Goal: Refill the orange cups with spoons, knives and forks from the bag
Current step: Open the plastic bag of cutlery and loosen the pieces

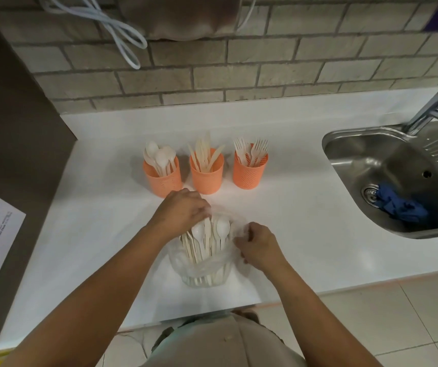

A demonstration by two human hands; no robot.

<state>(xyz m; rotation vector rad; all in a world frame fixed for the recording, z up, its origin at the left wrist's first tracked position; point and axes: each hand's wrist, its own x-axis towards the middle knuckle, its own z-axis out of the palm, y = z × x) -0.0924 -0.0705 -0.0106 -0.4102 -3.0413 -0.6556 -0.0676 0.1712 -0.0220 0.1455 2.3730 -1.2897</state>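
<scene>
Plastic bag, frame centre: my left hand and right hand pinch its mouth wide; next I'd pull spoons out.

Light: even, soft, overhead; moderately bright.
Glare: white worktop washed out mid-frame; highlights on sink rim and tap.
Shadows: faint, short, beside orange cups.
Distortion: wide-angle; brick wall courses bow toward the edges.
Focus: centre fairly sharp, corners soft.
</scene>
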